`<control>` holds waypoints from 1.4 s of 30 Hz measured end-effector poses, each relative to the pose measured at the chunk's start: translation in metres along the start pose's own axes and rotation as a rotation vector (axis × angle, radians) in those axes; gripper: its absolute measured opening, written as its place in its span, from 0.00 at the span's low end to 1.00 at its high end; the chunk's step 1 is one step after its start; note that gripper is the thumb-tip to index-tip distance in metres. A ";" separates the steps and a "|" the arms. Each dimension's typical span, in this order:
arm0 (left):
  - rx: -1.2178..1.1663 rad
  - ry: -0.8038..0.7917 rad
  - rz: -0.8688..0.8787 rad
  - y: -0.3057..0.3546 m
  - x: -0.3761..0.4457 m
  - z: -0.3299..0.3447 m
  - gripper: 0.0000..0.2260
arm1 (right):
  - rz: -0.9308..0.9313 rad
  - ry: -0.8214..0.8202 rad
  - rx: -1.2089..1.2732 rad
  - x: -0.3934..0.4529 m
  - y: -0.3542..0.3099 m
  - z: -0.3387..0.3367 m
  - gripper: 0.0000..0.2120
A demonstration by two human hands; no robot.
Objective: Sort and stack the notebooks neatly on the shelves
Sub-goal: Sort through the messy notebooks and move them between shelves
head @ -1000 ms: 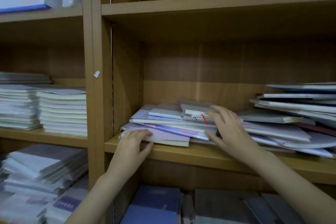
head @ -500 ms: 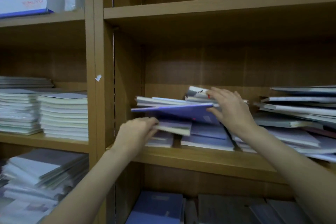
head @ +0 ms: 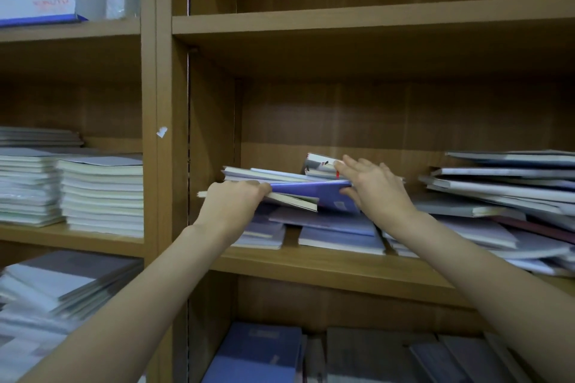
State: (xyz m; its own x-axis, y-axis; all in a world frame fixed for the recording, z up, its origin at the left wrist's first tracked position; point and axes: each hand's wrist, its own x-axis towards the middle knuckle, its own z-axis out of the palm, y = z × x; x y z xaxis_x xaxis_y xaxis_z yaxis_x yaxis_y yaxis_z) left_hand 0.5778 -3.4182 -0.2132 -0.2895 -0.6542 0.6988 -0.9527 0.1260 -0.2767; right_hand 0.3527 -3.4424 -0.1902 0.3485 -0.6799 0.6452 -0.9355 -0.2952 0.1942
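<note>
Both hands have lifted a bunch of notebooks (head: 289, 186) up off the shelf (head: 326, 270) since 1 second ago. Left hand (head: 231, 200) grips the bunch's left end. Right hand (head: 375, 188) grips its right end, thumb under, fingers on top. More notebooks lie below.

furniture: brown wooden shelving (head: 342, 22), several boards, one upright divider (head: 163, 165) left of the hands
back panel: wood grain (head: 373, 115), shadowed above the hands
light: dim, warm
</note>
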 end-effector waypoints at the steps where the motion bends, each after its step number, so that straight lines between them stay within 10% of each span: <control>1: 0.004 0.010 0.006 -0.001 -0.003 -0.001 0.13 | -0.003 -0.003 0.002 -0.001 -0.001 -0.001 0.26; 12: -0.079 -0.144 0.054 0.019 -0.033 0.006 0.33 | -0.100 -0.075 -0.078 -0.027 -0.009 0.009 0.27; 20: -0.200 0.178 -0.123 0.034 0.042 -0.006 0.11 | 0.015 0.224 0.015 0.001 0.013 0.002 0.16; 24: -0.177 0.178 -0.155 0.029 0.074 -0.001 0.10 | -0.228 0.517 0.192 -0.017 0.012 0.015 0.06; 30: -0.142 0.271 -0.168 0.030 0.083 0.009 0.11 | 0.055 -0.434 0.379 -0.008 0.008 0.057 0.27; 42: -0.122 0.237 -0.222 0.028 0.071 0.015 0.09 | -0.018 -0.419 -0.203 0.010 0.005 0.067 0.17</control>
State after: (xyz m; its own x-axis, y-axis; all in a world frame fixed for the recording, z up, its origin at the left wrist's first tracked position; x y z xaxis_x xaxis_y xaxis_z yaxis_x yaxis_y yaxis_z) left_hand 0.5317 -3.4722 -0.1815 -0.0741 -0.4862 0.8707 -0.9948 0.0974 -0.0303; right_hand 0.3555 -3.4958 -0.2325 0.3196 -0.9008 0.2939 -0.9069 -0.2009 0.3705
